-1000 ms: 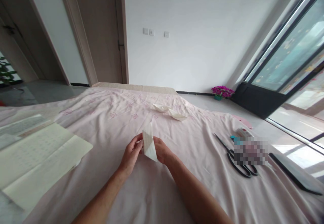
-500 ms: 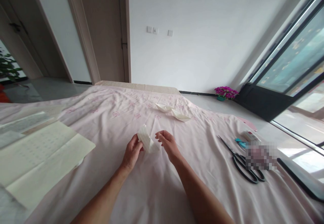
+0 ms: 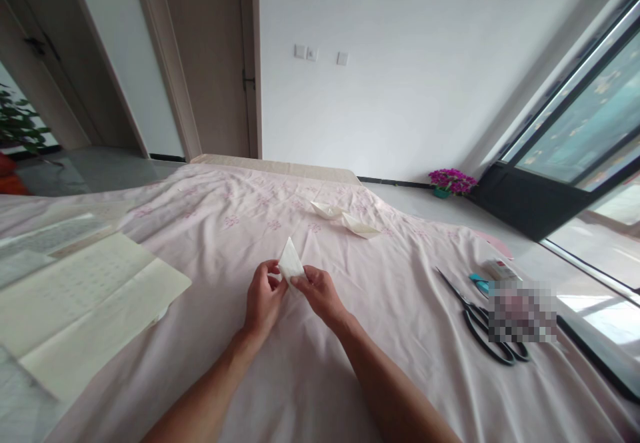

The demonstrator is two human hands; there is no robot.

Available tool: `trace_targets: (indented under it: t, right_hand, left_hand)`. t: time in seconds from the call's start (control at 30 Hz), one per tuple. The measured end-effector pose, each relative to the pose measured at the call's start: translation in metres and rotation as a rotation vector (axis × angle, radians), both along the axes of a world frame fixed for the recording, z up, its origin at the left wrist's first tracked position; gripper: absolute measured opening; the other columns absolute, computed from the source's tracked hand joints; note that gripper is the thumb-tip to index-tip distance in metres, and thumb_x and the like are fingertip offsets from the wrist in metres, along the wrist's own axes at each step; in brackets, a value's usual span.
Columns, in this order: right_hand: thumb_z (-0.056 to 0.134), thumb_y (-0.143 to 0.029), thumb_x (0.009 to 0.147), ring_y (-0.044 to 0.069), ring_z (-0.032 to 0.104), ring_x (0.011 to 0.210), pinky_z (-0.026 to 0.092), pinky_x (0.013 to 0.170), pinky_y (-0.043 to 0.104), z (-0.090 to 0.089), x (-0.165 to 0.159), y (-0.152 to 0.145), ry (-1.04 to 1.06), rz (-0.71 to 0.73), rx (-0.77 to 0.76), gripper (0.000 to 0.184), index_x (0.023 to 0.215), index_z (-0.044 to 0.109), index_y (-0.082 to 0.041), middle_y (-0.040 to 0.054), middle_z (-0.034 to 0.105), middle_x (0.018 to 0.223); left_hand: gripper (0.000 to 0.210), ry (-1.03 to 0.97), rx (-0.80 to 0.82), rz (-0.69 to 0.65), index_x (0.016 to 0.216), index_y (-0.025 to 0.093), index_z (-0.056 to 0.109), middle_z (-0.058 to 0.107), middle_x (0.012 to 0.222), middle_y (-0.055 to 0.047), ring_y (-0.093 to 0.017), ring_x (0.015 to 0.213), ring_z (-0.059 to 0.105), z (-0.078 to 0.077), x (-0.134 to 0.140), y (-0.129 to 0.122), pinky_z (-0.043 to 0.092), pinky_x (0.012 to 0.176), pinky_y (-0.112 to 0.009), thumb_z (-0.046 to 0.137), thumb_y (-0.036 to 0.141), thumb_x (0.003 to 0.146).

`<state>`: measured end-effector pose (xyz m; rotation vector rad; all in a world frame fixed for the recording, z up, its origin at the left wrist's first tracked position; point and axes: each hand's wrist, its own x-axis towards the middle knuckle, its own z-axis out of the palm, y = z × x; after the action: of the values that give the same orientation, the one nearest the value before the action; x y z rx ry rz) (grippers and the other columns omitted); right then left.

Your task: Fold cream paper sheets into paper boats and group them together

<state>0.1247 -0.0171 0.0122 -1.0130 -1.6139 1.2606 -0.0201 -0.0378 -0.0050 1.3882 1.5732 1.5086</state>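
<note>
Folded paper (image 3: 291,259) pinched by left hand (image 3: 263,297) and right hand (image 3: 323,295) above a pink cloth (image 3: 295,376), scissors (image 3: 469,307) well apart

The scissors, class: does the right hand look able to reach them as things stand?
Probably yes: only pink cloth shows between the right hand and the scissors, though that hand would first need to release the folded paper.

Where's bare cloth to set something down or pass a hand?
Bare: cloth between the right hand and the black scissors; cloth between the left hand and the creased sheet. Crowded: far right, where the scissors, white box and a pixelated patch bunch up; far left, where the sheet and other papers lie.
</note>
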Motion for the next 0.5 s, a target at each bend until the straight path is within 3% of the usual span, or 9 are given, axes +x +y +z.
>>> trace_targets:
  t: [0.2, 0.37, 0.5]
  right_hand:
    - [0.058, -0.037, 0.085, 0.010, 0.046, 0.062, 0.032, 0.058, 0.021, 0.001, -0.007, -0.004, -0.181, -0.046, 0.152, 0.023, 0.073, 0.059, -0.017, -0.0036, 0.051, 0.066]
    - [0.056, -0.027, 0.090, 0.013, 0.053, 0.076, 0.033, 0.074, 0.025, 0.011, -0.014, -0.013, -0.537, -0.158, 0.475, 0.021, 0.071, 0.061, -0.019, -0.0007, 0.061, 0.075]
    - [0.048, -0.025, 0.095, 0.013, 0.054, 0.079, 0.031, 0.076, 0.026, 0.018, -0.017, -0.018, -0.684, -0.178, 0.616, 0.022, 0.080, 0.063, -0.021, 0.0009, 0.064, 0.082]
  left_hand:
    - [0.018, -0.030, -0.078, 0.036, 0.085, 0.021, 0.053, 0.062, 0.072, 0.003, -0.013, 0.052, 0.060, 0.001, -0.003, 0.000, 0.044, 0.051, -0.023, 0.061, 0.030, 0.072]
    - [0.023, -0.287, -0.167, 0.020, 0.075, 0.018, 0.056, 0.061, 0.060, 0.002, -0.015, 0.049, 0.061, -0.001, -0.003, 0.005, 0.046, 0.048, -0.024, 0.066, 0.037, 0.067]
    - [0.027, -0.393, -0.181, -0.008, 0.071, 0.014, 0.061, 0.062, 0.056, 0.000, -0.014, 0.050, 0.058, -0.001, -0.004, 0.007, 0.045, 0.049, -0.024, 0.069, 0.039, 0.065]
